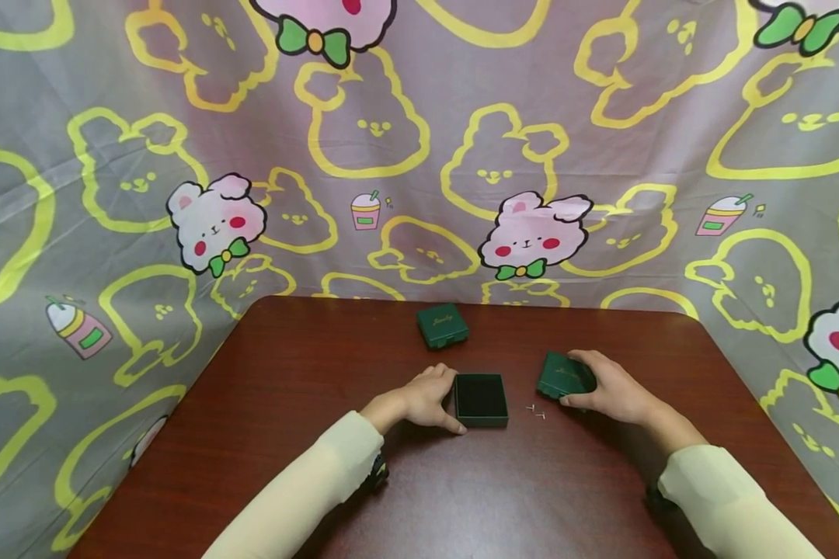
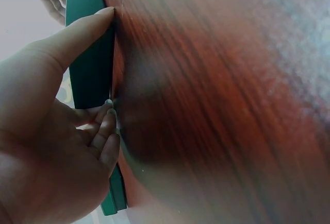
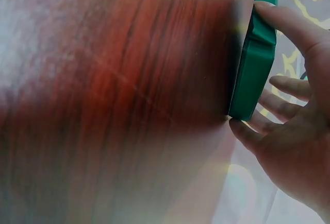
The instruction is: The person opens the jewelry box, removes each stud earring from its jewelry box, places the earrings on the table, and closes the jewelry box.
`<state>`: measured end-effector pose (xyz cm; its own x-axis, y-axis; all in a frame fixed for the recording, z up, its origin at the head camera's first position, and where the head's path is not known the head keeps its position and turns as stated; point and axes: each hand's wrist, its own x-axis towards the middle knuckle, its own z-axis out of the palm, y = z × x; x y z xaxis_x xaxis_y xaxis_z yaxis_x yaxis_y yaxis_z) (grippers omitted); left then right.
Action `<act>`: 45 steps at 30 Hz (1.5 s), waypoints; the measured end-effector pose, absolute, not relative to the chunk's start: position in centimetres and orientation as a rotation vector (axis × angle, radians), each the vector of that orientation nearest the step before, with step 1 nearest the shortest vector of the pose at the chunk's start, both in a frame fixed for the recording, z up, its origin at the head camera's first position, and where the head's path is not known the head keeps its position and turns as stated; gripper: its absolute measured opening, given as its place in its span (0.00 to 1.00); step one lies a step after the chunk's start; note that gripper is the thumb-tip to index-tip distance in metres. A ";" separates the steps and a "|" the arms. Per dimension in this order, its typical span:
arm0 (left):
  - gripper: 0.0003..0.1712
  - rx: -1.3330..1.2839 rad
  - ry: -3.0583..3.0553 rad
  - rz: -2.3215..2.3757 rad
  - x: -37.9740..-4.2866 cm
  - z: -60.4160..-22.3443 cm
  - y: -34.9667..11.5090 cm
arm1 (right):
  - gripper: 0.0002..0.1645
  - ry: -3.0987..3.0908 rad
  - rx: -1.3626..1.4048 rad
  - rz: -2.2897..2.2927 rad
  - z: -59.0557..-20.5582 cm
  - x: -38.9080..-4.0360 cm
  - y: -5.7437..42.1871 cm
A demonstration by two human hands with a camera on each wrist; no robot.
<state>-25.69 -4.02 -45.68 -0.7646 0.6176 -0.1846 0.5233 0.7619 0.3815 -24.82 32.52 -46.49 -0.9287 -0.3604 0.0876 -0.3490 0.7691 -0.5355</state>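
Observation:
Near the middle of the table lies a square dark green box [image 1: 481, 421] without a lid, its inside lined in black. My left hand [image 1: 429, 397] holds it at its left end, thumb against the front side [image 2: 93, 74] and fingers at the left side. To the right, my right hand [image 1: 611, 388] grips a closed green jewelry box [image 1: 558, 376] with gold lettering, thumb at its near side and fingers round the right and far sides. That box also shows in the right wrist view, low against the tabletop. Two tiny silver pin-like pieces [image 1: 535, 411] lie between the boxes.
A second closed green jewelry box [image 1: 443, 326] with gold lettering sits towards the back edge of the glossy reddish-brown wooden table [image 1: 308, 349]. Behind and beside the table hangs a grey curtain [image 1: 419, 140] printed with cartoon animals.

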 end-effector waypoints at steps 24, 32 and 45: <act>0.51 0.922 2.664 0.464 -25.7 -46.0 -4.1 | 0.51 2.906 -0.621 -0.987 -44.1 -23.9 30.9; 0.53 0.900 2.661 0.460 -25.7 -45.9 -4.1 | 0.51 2.918 -0.642 -1.002 -43.9 -23.7 30.0; 0.53 0.895 2.661 0.463 -25.6 -45.8 -4.2 | 0.48 2.900 -0.717 -1.024 -42.7 -23.5 28.2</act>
